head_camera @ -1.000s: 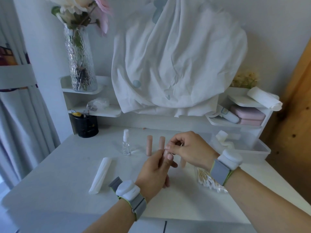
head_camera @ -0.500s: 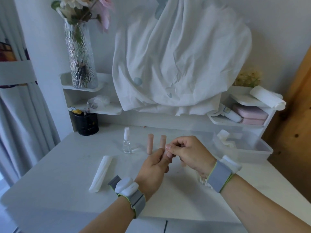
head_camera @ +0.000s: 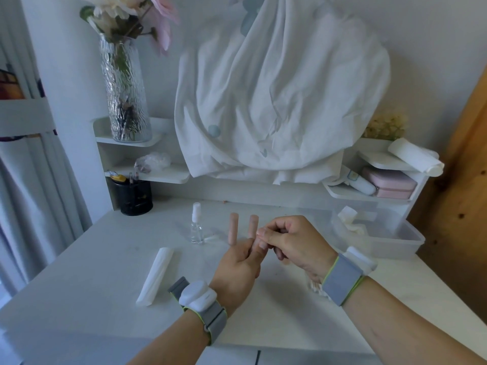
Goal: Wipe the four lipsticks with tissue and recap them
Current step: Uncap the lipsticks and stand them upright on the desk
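White tabletop (head_camera: 92, 272), 2 upright lipsticks (head_camera: 233, 228) beyond both hands' (head_camera: 238, 270) fingers, pinched together, contents hidden.

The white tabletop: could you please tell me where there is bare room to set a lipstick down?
Free: left front, between the rolled white tissue and table edge. Crowded: around the clear spray bottle and pink lipsticks.

Both forearms reaching up from the lower edge, banded wrists, left hand (head_camera: 238, 270) at centre with fingers raised, right hand (head_camera: 295, 239) curled, fingertips pinched against the left fingertips
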The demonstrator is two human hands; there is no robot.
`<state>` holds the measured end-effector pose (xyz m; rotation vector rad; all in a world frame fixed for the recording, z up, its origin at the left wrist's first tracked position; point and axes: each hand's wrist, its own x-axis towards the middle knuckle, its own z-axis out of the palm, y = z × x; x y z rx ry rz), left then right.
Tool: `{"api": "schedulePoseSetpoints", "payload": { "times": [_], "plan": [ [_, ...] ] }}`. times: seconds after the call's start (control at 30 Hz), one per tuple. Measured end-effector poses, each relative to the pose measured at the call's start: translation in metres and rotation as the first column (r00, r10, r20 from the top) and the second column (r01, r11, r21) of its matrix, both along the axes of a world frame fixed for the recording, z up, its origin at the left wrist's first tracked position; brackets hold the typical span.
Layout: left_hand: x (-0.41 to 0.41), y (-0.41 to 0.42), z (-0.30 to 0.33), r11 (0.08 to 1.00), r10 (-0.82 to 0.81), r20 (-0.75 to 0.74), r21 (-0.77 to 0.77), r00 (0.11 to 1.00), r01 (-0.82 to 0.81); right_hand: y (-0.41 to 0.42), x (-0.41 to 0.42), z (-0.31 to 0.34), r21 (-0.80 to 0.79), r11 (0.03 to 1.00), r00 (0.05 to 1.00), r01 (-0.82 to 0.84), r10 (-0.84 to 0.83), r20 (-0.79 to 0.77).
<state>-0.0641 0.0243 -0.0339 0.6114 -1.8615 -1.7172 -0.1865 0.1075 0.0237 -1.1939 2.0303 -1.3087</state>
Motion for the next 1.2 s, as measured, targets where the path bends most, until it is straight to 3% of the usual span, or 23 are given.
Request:
{"api": "schedulePoseSetpoints", "payload": {
  "times": [0.17, 0.3, 0.47, 0.57, 0.67, 0.73, 0.97, 1.2],
  "plan": [
    [0.001, 0.003, 0.008, 0.998, -0.013, 0.048, -0.063, 0.999, 0.016, -0.001, -0.003, 0.001, -0.037, 0.999, 1.0, 0.024, -0.024, 0.011],
    [0.006, 0.007, 0.019, 0.999, 0.03, -0.049, -0.034, 0.998, -0.031, 0.0, -0.006, 0.011, -0.074, 0.996, 0.996, 0.051, -0.056, -0.065],
    [0.0, -0.005, 0.005, 0.97, 0.103, -0.024, 0.224, 0.994, -0.095, 0.005, -0.011, 0.021, -0.131, 0.984, 0.98, 0.123, -0.142, -0.139],
    [0.0, -0.006, 0.009, 0.923, 0.1, 0.076, 0.366, 0.992, -0.121, 0.007, -0.018, 0.025, 0.012, 0.993, 0.94, 0.121, -0.111, -0.323],
    [-0.003, -0.01, 0.01, 0.911, 0.096, 0.062, 0.397, 0.993, -0.113, 0.002, -0.024, 0.021, 0.285, 0.956, 0.839, 0.07, 0.098, -0.534],
    [-0.001, -0.009, 0.012, 0.912, 0.098, 0.03, 0.397, 0.995, -0.102, -0.004, -0.024, 0.019, 0.391, 0.919, 0.801, 0.053, 0.194, -0.566],
    [0.001, -0.014, 0.001, 0.924, 0.092, -0.034, 0.375, 0.995, -0.073, -0.015, -0.027, 0.013, 0.559, 0.827, 0.637, 0.063, 0.398, -0.66],
    [-0.001, -0.012, 0.001, 0.939, 0.127, -0.073, 0.329, 0.989, -0.096, -0.014, -0.026, 0.016, 0.555, 0.829, 0.632, 0.072, 0.393, -0.668]
  ]
}}
